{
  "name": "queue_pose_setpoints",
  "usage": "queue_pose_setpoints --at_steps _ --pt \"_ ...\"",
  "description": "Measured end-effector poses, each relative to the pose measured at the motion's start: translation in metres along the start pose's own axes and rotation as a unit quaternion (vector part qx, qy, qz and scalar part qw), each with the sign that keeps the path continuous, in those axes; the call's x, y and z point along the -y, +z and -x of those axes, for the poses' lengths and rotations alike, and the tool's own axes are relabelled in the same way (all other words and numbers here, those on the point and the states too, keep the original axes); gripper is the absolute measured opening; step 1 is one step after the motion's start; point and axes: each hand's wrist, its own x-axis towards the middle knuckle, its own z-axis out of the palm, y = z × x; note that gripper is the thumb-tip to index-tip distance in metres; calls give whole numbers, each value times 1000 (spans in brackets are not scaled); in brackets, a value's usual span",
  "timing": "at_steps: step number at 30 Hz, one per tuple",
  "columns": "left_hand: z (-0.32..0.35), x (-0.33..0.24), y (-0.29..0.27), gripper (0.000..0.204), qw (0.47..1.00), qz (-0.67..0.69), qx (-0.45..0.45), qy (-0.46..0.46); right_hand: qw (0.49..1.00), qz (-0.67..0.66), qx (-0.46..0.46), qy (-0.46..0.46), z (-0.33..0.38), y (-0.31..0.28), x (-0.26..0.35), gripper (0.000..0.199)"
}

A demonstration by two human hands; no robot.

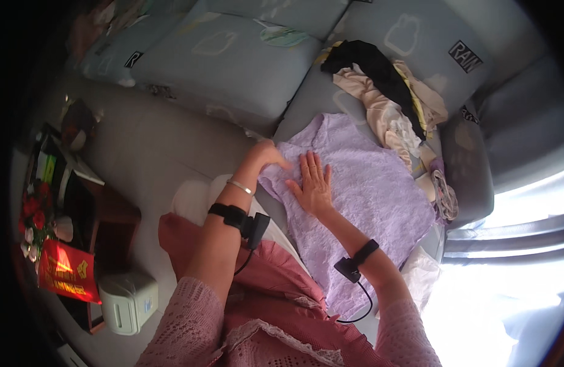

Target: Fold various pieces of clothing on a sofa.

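A lavender garment with a textured, lacy surface lies spread out over the sofa seat before me. My right hand rests palm down on its upper left part, fingers stretched and slightly apart. At the garment's left edge is my left hand, bent at the wrist and seen mostly edge-on. Its visible fingers extend toward the right over the cloth; the rest are hidden behind the hand. Both forearms wear black straps with small devices, and a silver bangle circles my left wrist.
Behind the garment, black, beige and yellow clothes lie heaped on the grey sofa. A rolled purplish cloth sits by the armrest. To the left stand a pale bin, a red bag and red flowers.
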Motion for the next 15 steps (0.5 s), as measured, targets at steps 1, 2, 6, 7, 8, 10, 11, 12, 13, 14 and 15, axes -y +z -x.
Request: queue_pose_setpoints --at_steps 1,2,6,7,8,10,11,12,13,14,15 --pt "-6 3 2 86 1000 -7 0 1 999 -1 28 20 -4 -3 -3 77" --pt "-12 4 2 85 999 24 -28 -5 999 -34 3 27 -10 -6 -9 73" --pt "-27 10 6 65 997 60 -50 -3 988 -31 -128 75 -58 -11 -32 68" --pt "-29 12 7 57 994 106 -20 3 986 -34 -143 74 -71 -9 -38 68" --pt "-30 12 7 49 995 93 -31 14 989 -13 -131 65 -84 -6 -44 68" --pt "-28 15 9 42 992 124 -11 30 989 7 -126 78 -96 6 -50 69" --pt "-28 16 10 42 993 110 0 44 994 31 -84 66 -100 12 -51 70" --pt "-28 18 10 42 980 189 30 51 995 64 0 74 -102 16 -52 71" --pt "-29 19 12 43 960 269 60 55 995 57 -44 74 -103 20 -53 71" --pt "-31 19 13 43 960 261 72 64 996 32 -34 73 -103 22 -53 73" --pt "-33 19 15 43 956 279 70 47 995 40 -7 91 -104 21 -56 75"
